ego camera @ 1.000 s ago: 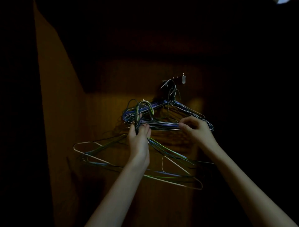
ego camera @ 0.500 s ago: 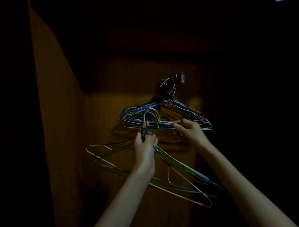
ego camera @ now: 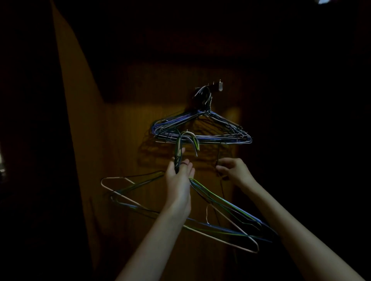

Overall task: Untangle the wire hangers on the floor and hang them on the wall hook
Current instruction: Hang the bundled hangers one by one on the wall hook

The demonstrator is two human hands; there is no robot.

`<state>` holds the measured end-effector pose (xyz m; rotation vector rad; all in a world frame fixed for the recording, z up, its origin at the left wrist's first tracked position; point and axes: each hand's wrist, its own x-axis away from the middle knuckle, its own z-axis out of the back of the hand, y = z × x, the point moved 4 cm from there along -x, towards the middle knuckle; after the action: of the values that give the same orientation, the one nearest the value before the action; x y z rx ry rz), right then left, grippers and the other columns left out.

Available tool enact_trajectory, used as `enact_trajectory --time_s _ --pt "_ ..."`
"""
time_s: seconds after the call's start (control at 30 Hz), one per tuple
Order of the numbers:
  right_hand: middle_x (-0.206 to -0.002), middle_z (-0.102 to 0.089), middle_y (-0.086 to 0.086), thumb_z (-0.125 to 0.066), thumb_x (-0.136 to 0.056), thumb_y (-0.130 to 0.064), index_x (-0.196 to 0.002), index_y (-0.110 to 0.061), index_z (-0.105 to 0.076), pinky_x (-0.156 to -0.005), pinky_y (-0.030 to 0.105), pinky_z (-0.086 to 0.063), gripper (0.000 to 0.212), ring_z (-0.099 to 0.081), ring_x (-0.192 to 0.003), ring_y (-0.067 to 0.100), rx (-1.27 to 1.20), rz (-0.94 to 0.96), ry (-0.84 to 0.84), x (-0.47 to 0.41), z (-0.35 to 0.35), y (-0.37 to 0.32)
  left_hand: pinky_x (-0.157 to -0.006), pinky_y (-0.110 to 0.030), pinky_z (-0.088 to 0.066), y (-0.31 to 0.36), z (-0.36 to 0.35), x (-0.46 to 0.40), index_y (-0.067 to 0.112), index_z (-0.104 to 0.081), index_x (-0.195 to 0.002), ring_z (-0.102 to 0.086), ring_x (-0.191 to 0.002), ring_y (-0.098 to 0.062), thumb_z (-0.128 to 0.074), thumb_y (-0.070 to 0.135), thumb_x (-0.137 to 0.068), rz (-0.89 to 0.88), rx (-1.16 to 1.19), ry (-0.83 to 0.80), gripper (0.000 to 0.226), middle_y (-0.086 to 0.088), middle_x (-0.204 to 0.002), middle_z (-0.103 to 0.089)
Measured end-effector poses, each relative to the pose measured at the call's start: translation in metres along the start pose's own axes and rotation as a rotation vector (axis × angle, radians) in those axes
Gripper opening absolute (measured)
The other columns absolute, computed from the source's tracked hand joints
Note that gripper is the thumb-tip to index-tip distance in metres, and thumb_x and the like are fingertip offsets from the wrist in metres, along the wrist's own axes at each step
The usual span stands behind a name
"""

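Note:
A small metal wall hook (ego camera: 217, 86) is fixed on the dim wooden wall. Several wire hangers (ego camera: 202, 130) hang from it in a tight stack, blue and grey. My left hand (ego camera: 178, 176) is shut around the necks of a second bunch of hangers (ego camera: 220, 226), green, blue and pale pink, whose hook ends (ego camera: 188, 140) rise just in front of the hung stack's lower bar. That bunch tilts down to the right below my arms. My right hand (ego camera: 233, 170) pinches a thin dark wire (ego camera: 218, 155) that drops from the hung stack.
The room is very dark. A lit wooden wall panel (ego camera: 80, 140) runs down the left, meeting the wall at a corner. Deep shadow covers the right side and the top. A faint bright patch (ego camera: 323, 1) shows at the top right edge.
Both hands have come down from the hung stack's lower bar. The held bunch sank with my left hand and tilts more steeply to the right. My right hand left the bar and pinches a dangling wire.

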<state>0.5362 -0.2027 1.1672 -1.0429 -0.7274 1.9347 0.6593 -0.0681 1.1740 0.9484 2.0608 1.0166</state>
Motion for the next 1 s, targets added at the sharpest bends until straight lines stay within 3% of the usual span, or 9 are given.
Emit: enact_trajectory --time_s 0.17,0.3,0.43,0.57,0.77,1.0 --pt "-0.109 -0.062 0.007 -0.067 -0.083 -0.016 -0.108 -0.006 -0.067 -0.081 0.021 -0.044 0.027 -0.057 -0.1 0.016 0.268 0.118 -0.006 0.019 -0.006 -0.005 -0.107 -0.035 -0.039 0.001 0.008 0.018 0.021 -0.053 -0.12 -0.048 -0.126 -0.028 -0.032 0.003 -0.1 0.018 -0.016 -0.005 0.034 -0.02 -0.134 -0.047" --pt "-0.094 -0.06 0.0 -0.07 -0.079 -0.014 -0.093 -0.006 -0.069 -0.085 0.031 -0.049 0.016 -0.059 -0.093 0.018 0.185 0.218 -0.053 0.028 -0.007 -0.019 -0.107 -0.035 -0.038 0.002 0.012 0.027 0.018 -0.051 -0.127 -0.048 -0.126 -0.027 -0.032 0.004 -0.101 0.02 -0.02 -0.013 0.035 -0.02 -0.136 -0.046" --pt "-0.082 -0.059 -0.011 -0.064 -0.084 -0.011 -0.091 -0.016 -0.063 -0.07 0.023 -0.052 0.008 -0.06 -0.077 0.008 0.01 0.284 -0.018 0.036 -0.005 -0.041 -0.107 -0.037 -0.039 0.001 0.013 0.028 0.019 -0.049 -0.13 -0.05 -0.125 -0.027 -0.033 0.007 -0.101 0.038 -0.022 -0.02 0.035 -0.018 -0.137 -0.048" --pt "-0.082 -0.061 -0.008 -0.061 -0.087 -0.01 -0.087 -0.021 -0.061 -0.061 0.019 -0.051 0.011 -0.06 -0.072 0.005 -0.138 0.3 0.074 0.036 0.003 -0.059 -0.099 -0.036 -0.045 -0.002 0.008 0.024 0.015 -0.033 -0.144 -0.053 -0.121 -0.026 -0.035 0.009 -0.101 0.072 -0.017 -0.022 0.044 -0.012 -0.135 -0.052" --pt "-0.07 -0.059 -0.009 -0.06 -0.087 -0.007 -0.079 -0.022 -0.062 -0.049 0.01 -0.042 0.017 -0.057 -0.055 -0.006 -0.202 0.313 0.022 0.026 0.002 -0.065 -0.097 -0.037 -0.044 -0.009 -0.007 0.01 0.016 -0.029 -0.147 -0.053 -0.121 -0.028 -0.042 0.012 -0.099 0.129 -0.01 -0.001 0.049 -0.011 -0.136 -0.051" --pt "-0.086 -0.064 -0.004 -0.063 -0.086 -0.011 -0.093 -0.018 -0.065 -0.057 0.013 -0.049 0.01 -0.06 -0.068 -0.005 -0.164 0.284 -0.046 -0.001 0.007 -0.047 -0.11 -0.045 -0.034 -0.014 -0.026 -0.012 0.02 -0.037 -0.143 -0.055 -0.119 -0.02 -0.048 0.019 -0.097 0.105 -0.053 0.013 0.048 -0.005 -0.13 -0.057"
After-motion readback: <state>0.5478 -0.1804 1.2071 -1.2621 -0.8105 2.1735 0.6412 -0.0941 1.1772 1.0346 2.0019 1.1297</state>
